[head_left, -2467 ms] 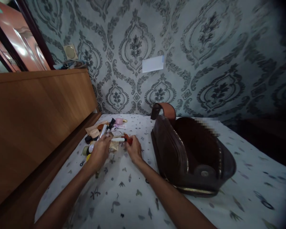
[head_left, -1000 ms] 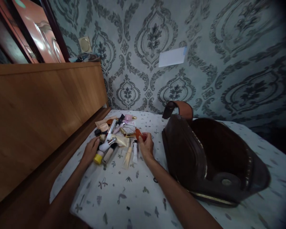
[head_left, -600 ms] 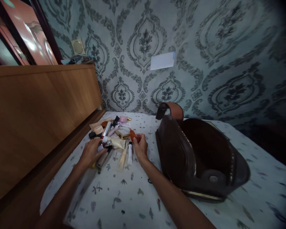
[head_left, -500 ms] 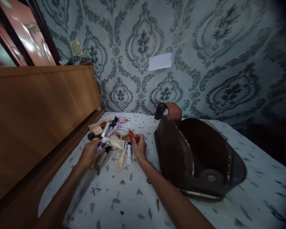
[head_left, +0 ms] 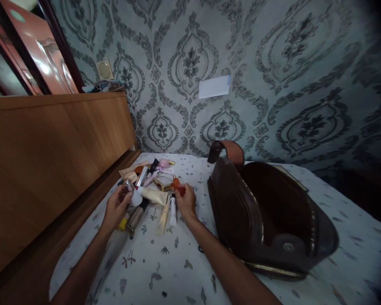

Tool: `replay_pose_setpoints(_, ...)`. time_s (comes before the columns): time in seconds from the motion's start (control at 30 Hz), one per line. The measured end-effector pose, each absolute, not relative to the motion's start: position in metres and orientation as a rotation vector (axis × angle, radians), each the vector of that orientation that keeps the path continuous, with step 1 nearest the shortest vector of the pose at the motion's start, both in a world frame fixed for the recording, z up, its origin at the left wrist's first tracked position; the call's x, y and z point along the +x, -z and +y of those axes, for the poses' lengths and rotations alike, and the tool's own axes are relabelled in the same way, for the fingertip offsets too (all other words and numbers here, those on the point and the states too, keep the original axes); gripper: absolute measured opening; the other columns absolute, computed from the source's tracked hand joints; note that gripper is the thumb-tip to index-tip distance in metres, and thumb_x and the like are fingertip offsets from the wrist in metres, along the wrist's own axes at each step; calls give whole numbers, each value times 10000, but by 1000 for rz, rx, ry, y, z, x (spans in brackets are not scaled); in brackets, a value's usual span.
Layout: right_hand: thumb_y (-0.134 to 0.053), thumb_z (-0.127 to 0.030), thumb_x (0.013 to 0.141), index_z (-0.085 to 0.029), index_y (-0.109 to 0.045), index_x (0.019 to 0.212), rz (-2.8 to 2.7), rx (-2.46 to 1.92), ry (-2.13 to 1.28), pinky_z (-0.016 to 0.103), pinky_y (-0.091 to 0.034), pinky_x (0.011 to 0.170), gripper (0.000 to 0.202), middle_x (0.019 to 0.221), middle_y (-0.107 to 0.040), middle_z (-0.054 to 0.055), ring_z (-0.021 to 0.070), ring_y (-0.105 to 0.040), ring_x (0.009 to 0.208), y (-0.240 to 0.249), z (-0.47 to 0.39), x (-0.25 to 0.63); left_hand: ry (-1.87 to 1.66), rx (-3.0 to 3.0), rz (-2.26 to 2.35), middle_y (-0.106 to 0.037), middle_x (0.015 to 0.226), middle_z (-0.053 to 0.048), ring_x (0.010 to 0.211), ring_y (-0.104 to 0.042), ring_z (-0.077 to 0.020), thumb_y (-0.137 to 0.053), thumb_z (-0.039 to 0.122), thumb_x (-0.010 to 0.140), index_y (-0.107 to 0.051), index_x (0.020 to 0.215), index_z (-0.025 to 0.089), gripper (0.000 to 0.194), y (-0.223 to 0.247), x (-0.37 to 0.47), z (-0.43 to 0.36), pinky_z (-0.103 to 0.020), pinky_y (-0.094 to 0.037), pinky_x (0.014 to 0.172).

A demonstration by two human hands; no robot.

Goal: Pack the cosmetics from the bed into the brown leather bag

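Observation:
My left hand (head_left: 114,208) is closed on a small bottle (head_left: 136,198) with a silver cap and a pale, rounded body, at the near left of a pile of cosmetics. My right hand (head_left: 186,204) pinches an orange-red bottle (head_left: 177,183) with a narrow tip, at the pile's right side. Between the hands lie a cream-coloured tube (head_left: 155,195), a slim beige tube (head_left: 163,218) and a white tube with a black cap (head_left: 173,213). Below the left fingers rests a dark-capped, brownish tube (head_left: 136,218). A gold-edged compact (head_left: 163,183) sits behind the cream tube.
An open dark brown handbag (head_left: 230,207) stands right of my right forearm, its strap (head_left: 233,151) raised at the back. A wooden panel (head_left: 63,156) borders the patterned sheet (head_left: 165,271) on the left. The papered wall (head_left: 190,114) closes off the far side.
My left hand has raised and turned the silver-capped bottle, so its cap now points up and its pale body shows. My right hand keeps the orange-red bottle in nearly the same place.

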State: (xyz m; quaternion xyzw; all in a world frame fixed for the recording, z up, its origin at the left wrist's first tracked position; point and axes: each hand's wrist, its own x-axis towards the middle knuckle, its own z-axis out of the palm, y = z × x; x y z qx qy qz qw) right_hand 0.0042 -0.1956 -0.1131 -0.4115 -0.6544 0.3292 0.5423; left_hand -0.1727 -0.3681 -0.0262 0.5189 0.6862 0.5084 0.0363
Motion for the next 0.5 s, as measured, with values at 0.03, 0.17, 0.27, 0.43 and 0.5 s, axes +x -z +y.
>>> replay_pose_setpoints(0.03, -537, -248, 735, -218, -563, 817, -1568, -985, -768, 339, -453, 764, 90, 863, -564, 46, 216, -529, 810, 112, -197, 4, -1585, 1575, 2069, -686, 927, -48, 871, -652, -208, -497, 520, 887, -600, 1010, 189, 368, 26, -171, -366, -311, -518, 780)
replay_pose_setpoints(0.17, -534, -204, 727, -215, -576, 803, -1637, -1023, -709, 362, -436, 797, 87, 875, -541, 56, 232, -510, 838, 109, -200, 5, -1566, 1565, 1951, -691, 989, -70, 932, -654, -220, -508, 512, 882, -587, 1068, 182, 386, 29, -160, -363, -322, -521, 827)
replay_pose_setpoints(0.27, -531, -187, 731, -206, -596, 797, -1680, -1049, -677, 388, -422, 810, 94, 904, -543, 79, 253, -502, 866, 107, -203, 5, -1472, 1607, 1920, -682, 979, -59, 909, -647, -212, -543, 470, 879, -589, 1069, 194, 339, 33, -149, -366, -315, -516, 817)
replay_pose_setpoints(0.43, -549, -208, 793, -199, -651, 911, -1821, -1094, -521, 421, -406, 850, 156, 979, -569, 105, 278, -503, 939, 97, -212, 9, -1257, 1697, 1943, -675, 879, -22, 791, -618, -189, -614, 399, 852, -633, 996, 207, 241, 35, -137, -371, -279, -476, 722)
replay_pose_setpoints(0.5, -551, -258, 845, -198, -656, 964, -1877, -1007, -413, 450, -388, 904, 170, 1086, -580, 130, 301, -494, 1039, 90, -218, 11, -1190, 1732, 1949, -666, 844, -10, 740, -592, -177, -624, 381, 840, -642, 1022, 205, 253, 33, -133, -372, -272, -454, 688)
